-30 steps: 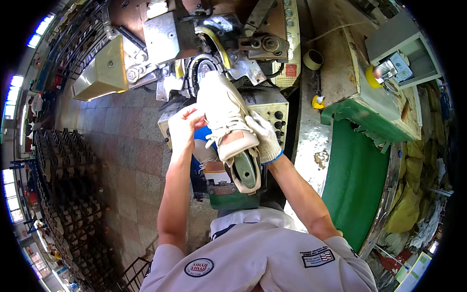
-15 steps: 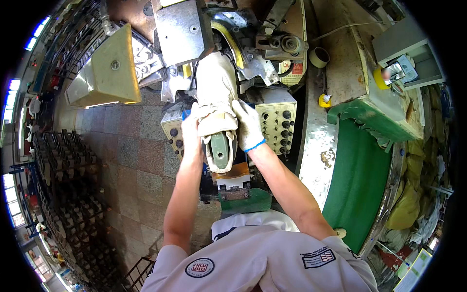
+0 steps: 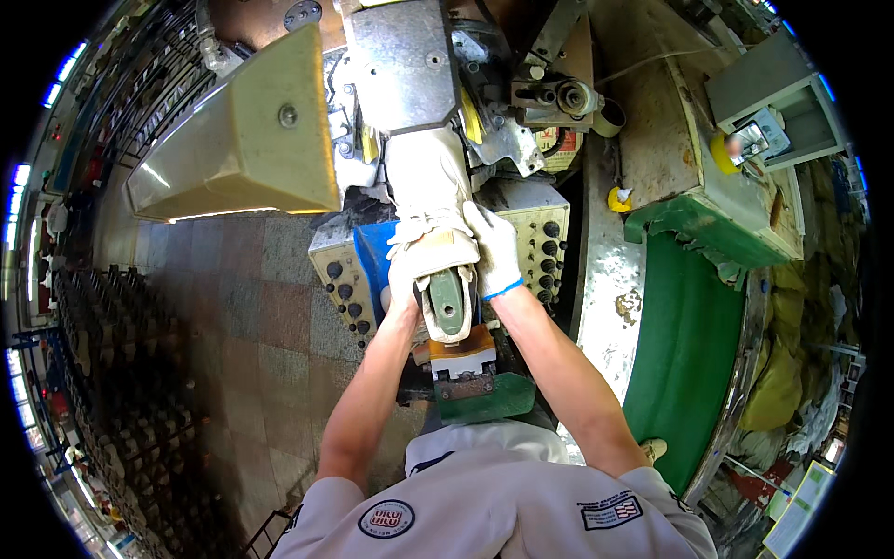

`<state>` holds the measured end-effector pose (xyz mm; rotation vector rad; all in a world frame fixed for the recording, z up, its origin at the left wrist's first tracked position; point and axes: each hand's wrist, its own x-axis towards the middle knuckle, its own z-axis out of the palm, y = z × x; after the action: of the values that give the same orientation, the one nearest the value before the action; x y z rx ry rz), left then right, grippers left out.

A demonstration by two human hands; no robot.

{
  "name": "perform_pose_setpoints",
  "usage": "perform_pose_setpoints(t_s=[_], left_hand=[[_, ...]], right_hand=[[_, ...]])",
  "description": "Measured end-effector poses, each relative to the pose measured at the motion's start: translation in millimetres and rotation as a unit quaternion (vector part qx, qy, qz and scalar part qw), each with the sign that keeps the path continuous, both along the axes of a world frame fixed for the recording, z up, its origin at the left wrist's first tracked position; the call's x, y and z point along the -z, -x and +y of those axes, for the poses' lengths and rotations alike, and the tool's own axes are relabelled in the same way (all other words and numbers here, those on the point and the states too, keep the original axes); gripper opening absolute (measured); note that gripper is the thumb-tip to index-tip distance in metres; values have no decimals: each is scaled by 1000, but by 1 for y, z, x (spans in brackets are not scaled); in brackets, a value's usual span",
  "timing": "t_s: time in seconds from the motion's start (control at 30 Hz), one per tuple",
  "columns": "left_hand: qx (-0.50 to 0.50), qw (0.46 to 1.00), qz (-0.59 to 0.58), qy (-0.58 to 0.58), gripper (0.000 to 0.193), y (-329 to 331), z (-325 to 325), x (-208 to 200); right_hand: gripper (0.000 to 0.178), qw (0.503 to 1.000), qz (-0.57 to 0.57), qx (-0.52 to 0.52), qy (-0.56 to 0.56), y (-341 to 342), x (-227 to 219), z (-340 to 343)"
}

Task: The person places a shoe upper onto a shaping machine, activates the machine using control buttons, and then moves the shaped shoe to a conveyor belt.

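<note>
A cream shoe upper (image 3: pixel 424 172) sits on a green shoe last (image 3: pixel 450 303), its toe pointing away from me under the machine's metal plate (image 3: pixel 400 70). My left hand (image 3: pixel 401 278) grips the shoe's left side near the heel; its fingers are partly hidden beneath the shoe. On the opposite side, my right hand (image 3: pixel 495 250), in a white glove with a blue cuff, presses its fingers along the upper. Both hands are closed on the shoe. Below the heel is a brown and white padded rest (image 3: pixel 463 354) on the machine.
A large beige cover (image 3: pixel 242 130) juts out at the left of the machine. Control boxes with black knobs (image 3: pixel 549 247) flank the shoe. To my right runs a green conveyor belt (image 3: pixel 684 354) beside a worn bench (image 3: pixel 652 121). Racks of dark shoe lasts (image 3: pixel 121 373) stand at the left.
The shoe and both hands have shifted to the right and slightly toward me. The metal plate and beige cover have also swung right, and the blue part at the left shows more.
</note>
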<state>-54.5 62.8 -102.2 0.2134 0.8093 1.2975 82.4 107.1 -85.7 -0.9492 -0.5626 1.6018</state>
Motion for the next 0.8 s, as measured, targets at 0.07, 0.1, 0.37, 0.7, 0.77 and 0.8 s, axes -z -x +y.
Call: perform_pose_setpoints(t_s=[0.07, 0.1, 0.37, 0.7, 0.77, 0.8], left_hand=[[-2, 1000, 12, -3, 39, 4, 1, 7], [-3, 1000, 19, -5, 40, 6, 1, 11], [-21, 998, 42, -50, 30, 13, 4, 38], [-6, 923, 382, 38, 40, 34, -33, 19], [-6, 868, 493, 63, 46, 54, -81, 57], [-20, 843, 530, 95, 48, 48, -108, 61]], right_hand=[[38, 1000, -18, 2, -4, 3, 0, 0], [38, 1000, -24, 5, -3, 4, -1, -1], [34, 999, -32, 7, -6, 5, 8, 0], [36, 998, -56, 28, -31, -26, 13, -21], [49, 1000, -15, 0, 4, -58, -5, -47], [47, 999, 29, 3, -13, -86, 14, -60]])
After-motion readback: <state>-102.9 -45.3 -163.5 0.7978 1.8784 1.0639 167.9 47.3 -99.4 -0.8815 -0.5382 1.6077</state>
